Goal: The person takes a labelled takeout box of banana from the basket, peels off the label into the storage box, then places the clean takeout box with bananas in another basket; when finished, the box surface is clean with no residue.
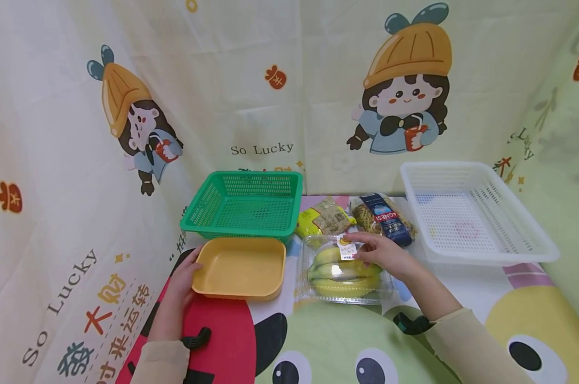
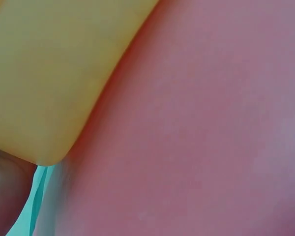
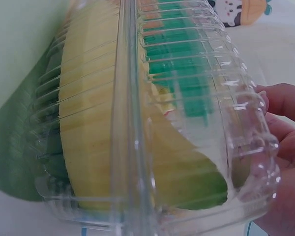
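Observation:
My left hand (image 1: pixel 181 277) holds the left side of a yellow plastic tray (image 1: pixel 239 266), its thumb at the rim. The left wrist view shows the outside of the tray (image 2: pixel 54 73) and part of a finger (image 2: pixel 10 191) against it. On the right, a clear plastic box (image 1: pixel 303 277) contains several bananas (image 1: pixel 342 280) and bears a white label (image 1: pixel 348 249). My right hand (image 1: pixel 385 256) touches the top of this box near the label, index finger stretched out. In the right wrist view its fingers (image 3: pixel 285 105) lie against the lid.
Behind the tray stands a green basket (image 1: pixel 289 224). A yellow packet (image 1: pixel 325 216) and an Agnesi pasta bag (image 1: pixel 385 218) lie behind the bananas. At right is a white basket (image 1: pixel 486 256). Printed cloth (image 1: pixel 328 106) hangs around the table (image 1: pixel 337 341).

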### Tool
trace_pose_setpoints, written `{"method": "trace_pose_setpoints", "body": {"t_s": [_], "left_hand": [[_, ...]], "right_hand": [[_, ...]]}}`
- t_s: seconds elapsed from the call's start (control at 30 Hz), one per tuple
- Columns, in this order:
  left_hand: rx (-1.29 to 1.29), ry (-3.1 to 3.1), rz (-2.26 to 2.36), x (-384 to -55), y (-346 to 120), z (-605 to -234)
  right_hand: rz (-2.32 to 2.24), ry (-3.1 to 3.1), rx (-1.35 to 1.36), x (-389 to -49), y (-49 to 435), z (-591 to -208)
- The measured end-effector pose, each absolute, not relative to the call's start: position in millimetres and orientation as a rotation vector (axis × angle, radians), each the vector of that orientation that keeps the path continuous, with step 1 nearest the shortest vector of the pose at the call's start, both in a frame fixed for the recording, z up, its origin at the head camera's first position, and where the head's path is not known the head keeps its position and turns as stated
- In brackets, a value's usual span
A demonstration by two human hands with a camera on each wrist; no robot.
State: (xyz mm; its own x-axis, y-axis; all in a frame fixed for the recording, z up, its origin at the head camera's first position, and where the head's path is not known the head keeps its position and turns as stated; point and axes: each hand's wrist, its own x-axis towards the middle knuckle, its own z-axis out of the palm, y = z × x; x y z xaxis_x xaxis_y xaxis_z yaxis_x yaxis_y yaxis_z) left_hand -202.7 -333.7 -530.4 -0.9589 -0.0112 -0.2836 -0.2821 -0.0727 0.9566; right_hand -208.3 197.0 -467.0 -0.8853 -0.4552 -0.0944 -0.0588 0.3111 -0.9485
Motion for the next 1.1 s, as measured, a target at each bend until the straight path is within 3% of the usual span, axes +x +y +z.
{"method": "trace_pose_setpoints", "body": {"t_s": [0.5,1.1], "left_hand": [[-0.350,1.965,2.211,-201,-323,-536],[-0.049,1.688,2.404,-192,-327,-539]], "right_hand": [[-1.550,2.268,-0.446,-212,197,-466],[-1.414,2.314,-0.508,-226,167,-419]]}}
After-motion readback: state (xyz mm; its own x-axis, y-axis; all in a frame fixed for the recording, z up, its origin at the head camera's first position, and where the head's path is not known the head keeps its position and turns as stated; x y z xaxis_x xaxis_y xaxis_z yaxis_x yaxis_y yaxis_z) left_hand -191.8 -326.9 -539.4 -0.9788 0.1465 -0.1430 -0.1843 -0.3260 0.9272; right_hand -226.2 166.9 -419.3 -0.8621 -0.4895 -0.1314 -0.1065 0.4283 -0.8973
